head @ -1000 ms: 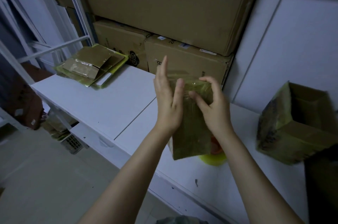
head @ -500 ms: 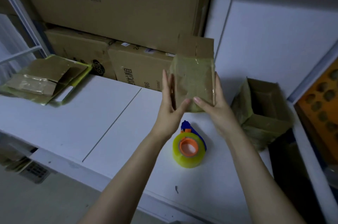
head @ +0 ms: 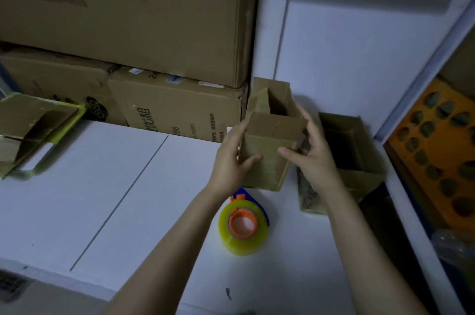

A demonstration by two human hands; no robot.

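A small open-topped cardboard box (head: 267, 160), wrapped in clear tape, stands upright on the white table (head: 108, 186) near the back wall. My left hand (head: 231, 157) holds its left side, thumb across the front face. My right hand (head: 311, 155) holds its right side, thumb on the front and fingers behind. The box's upper flaps stand up and its inside is dark.
A yellow tape roll on an orange-cored dispenser (head: 241, 227) lies just in front of the box. Another open cardboard box (head: 359, 175) sits to the right. Large cartons (head: 154, 31) are stacked at the back; flattened cardboard (head: 33, 121) lies far left. An orange tray (head: 437, 155) stands right.
The box, held up with its taped bottom toward me, has been turned upright and lowered onto the table beside the other open box. Both hands kept hold of it.
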